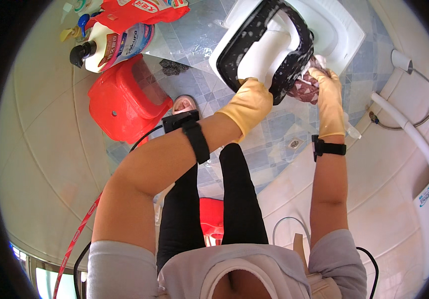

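Note:
With a yellow rubber glove on, my left hand (254, 102) is closed on the lower edge of a black-rimmed white frame (244, 47). The frame has a large opening, stands tilted, and carries white suds on its black rim. My right hand (328, 97), also gloved in yellow, grips a wet brown-and-white patterned cloth (305, 92) against the frame's right side. Part of the cloth is hidden by the fingers. Right behind the frame, a white squat toilet (351, 32) is set in the blue-grey tiled floor (204, 82).
On the left stands a red plastic stool (117, 107), with a large white pump bottle (119, 47) and a red bag (144, 15) beyond it. Dark scouring mesh (173, 67) lies nearby. A floor drain (294, 143) and a white pipe (406, 124) are on the right. Another red seat (211, 214) is beneath me.

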`<state>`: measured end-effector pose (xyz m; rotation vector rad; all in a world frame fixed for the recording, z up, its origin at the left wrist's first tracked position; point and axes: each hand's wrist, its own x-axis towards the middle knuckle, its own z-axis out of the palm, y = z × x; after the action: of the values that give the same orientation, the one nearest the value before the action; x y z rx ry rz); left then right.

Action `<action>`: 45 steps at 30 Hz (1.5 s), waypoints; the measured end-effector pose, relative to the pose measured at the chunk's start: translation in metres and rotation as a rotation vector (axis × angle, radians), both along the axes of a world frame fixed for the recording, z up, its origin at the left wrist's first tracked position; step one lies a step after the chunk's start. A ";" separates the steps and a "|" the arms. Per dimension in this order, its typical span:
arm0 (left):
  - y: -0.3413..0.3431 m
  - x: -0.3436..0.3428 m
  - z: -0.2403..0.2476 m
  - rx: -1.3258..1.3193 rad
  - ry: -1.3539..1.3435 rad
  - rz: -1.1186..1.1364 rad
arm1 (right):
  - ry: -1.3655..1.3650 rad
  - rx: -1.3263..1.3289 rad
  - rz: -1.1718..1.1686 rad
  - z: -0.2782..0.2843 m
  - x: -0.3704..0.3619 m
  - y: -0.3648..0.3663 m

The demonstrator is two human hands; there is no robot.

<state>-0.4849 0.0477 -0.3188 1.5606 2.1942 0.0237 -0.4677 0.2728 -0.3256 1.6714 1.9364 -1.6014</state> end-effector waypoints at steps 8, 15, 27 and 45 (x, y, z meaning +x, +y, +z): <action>-0.018 0.086 -0.115 -0.166 0.364 0.053 | 0.075 0.178 0.220 -0.040 0.043 -0.023; -0.024 0.045 -0.089 -0.174 -0.034 0.143 | 0.067 0.425 0.591 -0.080 0.050 -0.052; -0.028 -0.034 -0.036 0.298 -0.362 1.099 | 0.090 0.170 0.299 -0.088 0.065 -0.072; -0.001 0.011 -0.020 0.101 -0.285 1.021 | -0.223 0.154 0.698 -0.077 0.033 -0.089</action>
<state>-0.4734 0.0470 -0.3392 0.2955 2.5049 0.6229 -0.4352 0.1836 -0.4026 0.9676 2.2073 -0.9809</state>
